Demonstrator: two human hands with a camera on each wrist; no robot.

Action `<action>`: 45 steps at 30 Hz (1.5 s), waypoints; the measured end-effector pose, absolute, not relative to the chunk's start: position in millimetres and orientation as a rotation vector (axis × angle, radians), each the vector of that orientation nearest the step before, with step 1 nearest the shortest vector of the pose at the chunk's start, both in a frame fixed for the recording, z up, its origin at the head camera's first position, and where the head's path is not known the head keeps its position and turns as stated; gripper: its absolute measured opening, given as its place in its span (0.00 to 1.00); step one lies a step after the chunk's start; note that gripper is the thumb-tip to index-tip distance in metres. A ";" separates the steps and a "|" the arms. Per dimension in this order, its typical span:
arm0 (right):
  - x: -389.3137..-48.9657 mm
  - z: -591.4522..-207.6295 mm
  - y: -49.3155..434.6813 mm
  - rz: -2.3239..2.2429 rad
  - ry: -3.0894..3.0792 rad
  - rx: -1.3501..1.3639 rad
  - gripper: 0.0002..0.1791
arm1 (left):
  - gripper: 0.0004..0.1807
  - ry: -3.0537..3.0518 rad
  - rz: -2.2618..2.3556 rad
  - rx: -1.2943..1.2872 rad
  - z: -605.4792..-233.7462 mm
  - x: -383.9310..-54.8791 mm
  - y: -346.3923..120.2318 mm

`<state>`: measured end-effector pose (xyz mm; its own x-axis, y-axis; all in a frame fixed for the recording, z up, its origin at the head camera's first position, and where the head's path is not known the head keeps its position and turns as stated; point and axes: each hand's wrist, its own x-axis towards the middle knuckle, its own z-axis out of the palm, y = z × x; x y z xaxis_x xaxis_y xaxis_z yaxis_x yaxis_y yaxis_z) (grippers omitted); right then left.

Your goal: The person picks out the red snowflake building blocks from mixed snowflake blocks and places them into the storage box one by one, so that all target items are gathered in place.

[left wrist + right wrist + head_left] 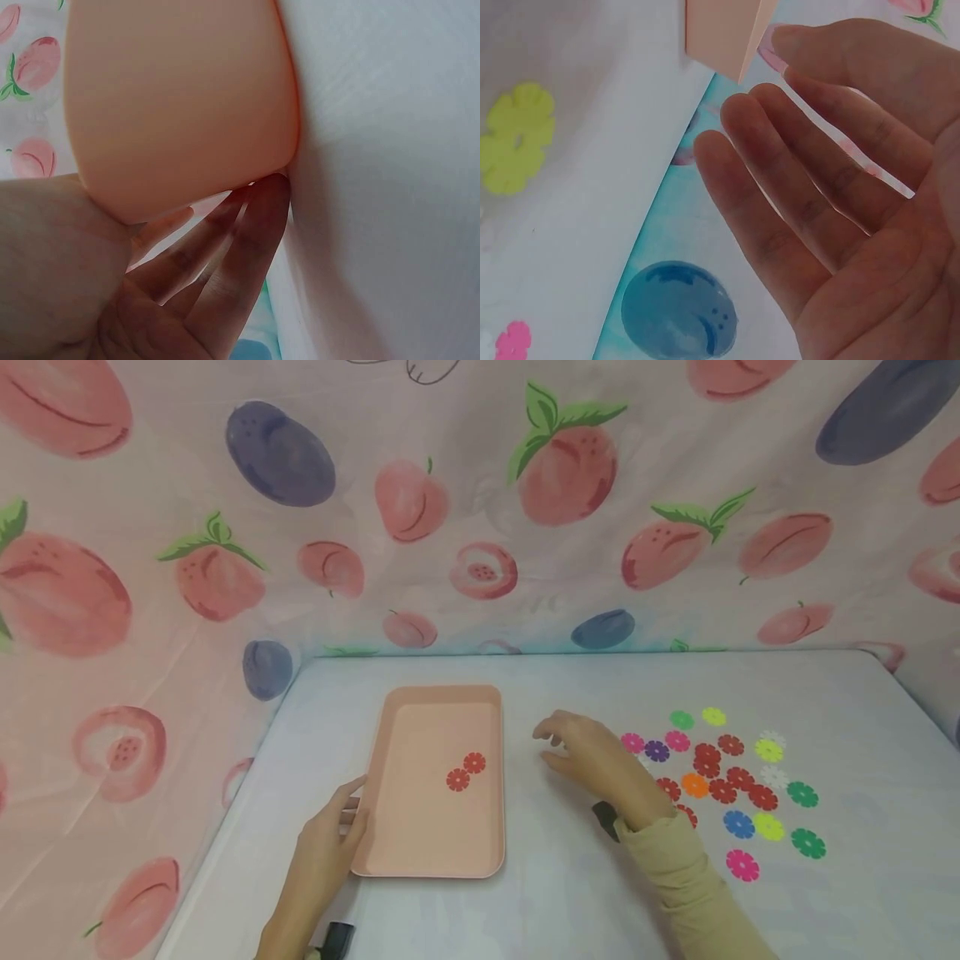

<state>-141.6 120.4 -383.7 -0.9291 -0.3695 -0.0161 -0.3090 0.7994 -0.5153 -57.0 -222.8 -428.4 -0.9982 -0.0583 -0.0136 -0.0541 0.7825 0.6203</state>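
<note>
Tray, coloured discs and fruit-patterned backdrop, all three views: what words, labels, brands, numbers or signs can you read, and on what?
None readable in any view.
Tray: no lettering visible.
Coloured discs: no lettering visible.
Backdrop: printed fruit; the thin black outline at the top is cut off and reads as no word.
Black pieces by the left wrist and right wrist: too small to read any marking.

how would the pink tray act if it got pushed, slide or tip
The pink tray would likely slide rather than tip, lying broad and low on the table. It looks unbent where the left hand touches it, so probably stiff. It looks thin-rimmed, so perhaps light for its size.
</note>
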 end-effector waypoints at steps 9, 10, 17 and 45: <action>-139.0 -385.2 133.1 -0.817 2.870 -0.566 0.16 | 0.26 -2.952 -1.045 0.091 -428.0 -56.1 -223.1; -138.9 -384.9 134.6 -0.819 2.869 -0.573 0.16 | 0.26 -2.951 -1.045 0.090 -428.2 -56.1 -223.2; -139.3 -380.6 146.5 -0.803 2.885 -0.539 0.16 | 0.26 -2.941 -1.030 0.076 -429.1 -57.0 -223.2; -129.2 -387.8 196.2 -0.783 2.897 -0.421 0.18 | 0.26 -2.928 -1.025 0.064 -430.3 -56.9 -223.4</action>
